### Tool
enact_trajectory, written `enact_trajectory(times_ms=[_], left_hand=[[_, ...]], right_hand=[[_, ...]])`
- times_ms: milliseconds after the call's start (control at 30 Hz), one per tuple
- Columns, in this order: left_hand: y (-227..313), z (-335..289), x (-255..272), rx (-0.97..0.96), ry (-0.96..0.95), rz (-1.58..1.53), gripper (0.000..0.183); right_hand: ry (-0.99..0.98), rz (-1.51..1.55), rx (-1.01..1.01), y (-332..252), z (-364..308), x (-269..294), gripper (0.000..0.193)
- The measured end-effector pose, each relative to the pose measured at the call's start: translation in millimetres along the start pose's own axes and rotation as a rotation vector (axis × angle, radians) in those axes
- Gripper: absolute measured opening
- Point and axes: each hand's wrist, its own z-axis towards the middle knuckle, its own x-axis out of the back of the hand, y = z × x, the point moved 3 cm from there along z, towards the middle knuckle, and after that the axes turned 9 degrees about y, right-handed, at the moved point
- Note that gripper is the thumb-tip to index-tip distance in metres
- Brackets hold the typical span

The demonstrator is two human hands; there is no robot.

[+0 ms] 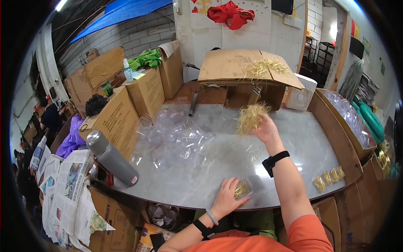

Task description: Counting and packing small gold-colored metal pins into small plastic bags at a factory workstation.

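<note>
My right hand [267, 130] is raised over the far part of the grey table, its fingers closed on a loose bunch of thin gold strips [250, 118]. Near the front edge, my left hand [226, 196] curls around a small clear pack of gold strips [242, 190] and keeps it against the tabletop. More loose gold strips [268, 67] are heaped on a cardboard flap [222, 67] at the back. Several small gold packs [328, 178] are lined up at the table's right front.
Clear plastic bags [174, 136] spread over the table's left half. A grey flask [111, 157] stands at the left edge, beside cardboard boxes [111, 117]. A dark tube [193, 104] lies at the back. On the right, a long carton [346, 122] holds clear plastic.
</note>
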Motion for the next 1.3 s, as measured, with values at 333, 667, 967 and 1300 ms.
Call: enact_trajectory(times_ms=[333,667,967,1300], left_hand=[[0,3,2,-0.027,-0.044,0.001,0.079],[3,2,1,-0.029,-0.04,-0.026,0.078],[1,1,5,-0.035,-0.068,0.007,0.079],[7,9,13,-0.081,-0.109,0.038,0.074]], right_hand=[[0.055,-0.186,-0.001,-18,2,-5,0.028],[0.076,-0.21,-0.035,-6,35,13,0.033],[0.115,0.082,0.059,9,11,-10,0.057],[0.045,0.173,0.071,4,9,-7,0.055]])
